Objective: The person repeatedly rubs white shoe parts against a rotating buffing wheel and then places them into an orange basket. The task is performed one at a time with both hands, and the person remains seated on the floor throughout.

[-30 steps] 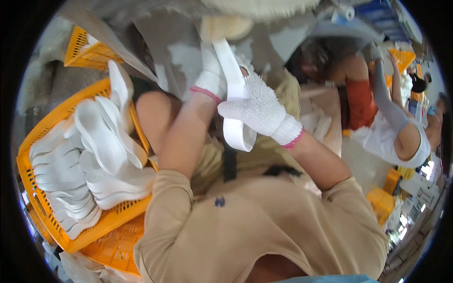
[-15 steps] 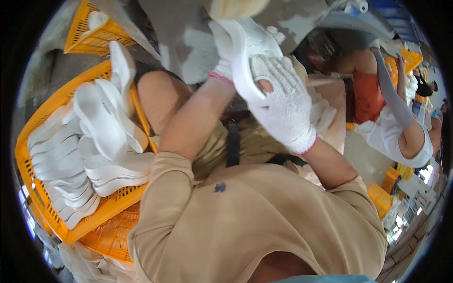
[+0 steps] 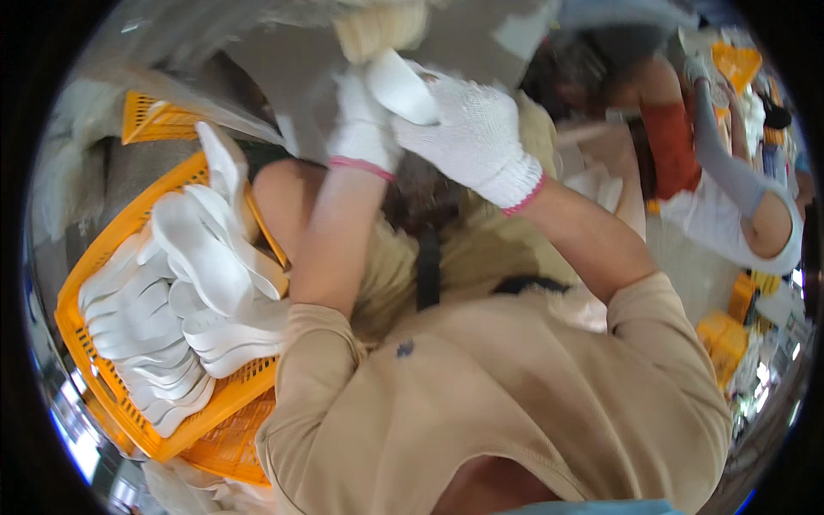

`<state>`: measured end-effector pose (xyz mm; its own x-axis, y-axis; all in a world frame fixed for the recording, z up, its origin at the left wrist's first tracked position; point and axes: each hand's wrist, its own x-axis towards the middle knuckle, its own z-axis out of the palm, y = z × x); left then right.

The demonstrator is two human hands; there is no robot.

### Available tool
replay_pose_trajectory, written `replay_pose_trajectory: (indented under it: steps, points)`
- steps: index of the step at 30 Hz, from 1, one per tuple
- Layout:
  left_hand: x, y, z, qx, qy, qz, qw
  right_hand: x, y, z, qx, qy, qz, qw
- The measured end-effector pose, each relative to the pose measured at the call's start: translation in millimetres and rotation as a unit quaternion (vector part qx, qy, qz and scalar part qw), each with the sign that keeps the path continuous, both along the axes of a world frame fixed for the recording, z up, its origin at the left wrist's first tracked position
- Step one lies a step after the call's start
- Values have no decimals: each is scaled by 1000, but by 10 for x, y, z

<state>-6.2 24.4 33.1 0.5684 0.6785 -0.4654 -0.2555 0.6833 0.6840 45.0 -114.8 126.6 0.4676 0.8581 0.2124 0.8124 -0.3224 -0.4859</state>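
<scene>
Both my hands wear white knit gloves with pink cuffs and hold one white shoe sole [image 3: 403,90] between them. My left hand [image 3: 364,120], blurred by motion, is closed on its left side. My right hand [image 3: 470,129] wraps round its right side, covering much of it. The sole's visible end sits right below a pale, cream-coloured round wheel or brush [image 3: 382,33] at the top; whether they touch I cannot tell.
At my left stands a yellow slatted crate [image 3: 163,446] stacked with white soles [image 3: 202,253]. A smaller yellow crate [image 3: 159,118] lies farther off. To the right sits a co-worker with a grey sleeve [image 3: 721,163]; yellow crates [image 3: 723,343] stand behind.
My hands have shifted left and turned the sole, so less of it shows. The sole remains near the pale wheel. The view has tilted slightly.
</scene>
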Motion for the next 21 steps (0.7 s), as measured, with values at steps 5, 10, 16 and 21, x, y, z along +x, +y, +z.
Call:
replay_pose_trajectory:
  steps: [5, 10, 16, 21]
  points:
    - [-105, -25, -199, 113, -63, -45, 991, -9, 178, -126, 12, -6, -47, 999]
    - [81, -177, -183, 268, 77, 128, 952, -37, 383, -21, 24, 21, -76, 997]
    - [-28, -256, 21, -105, -208, -6, 973, -22, 150, 40, 50, 105, -8, 993]
    - [-151, -173, -36, -88, -169, 71, 979, 112, 249, 375, -166, 286, 59, 942]
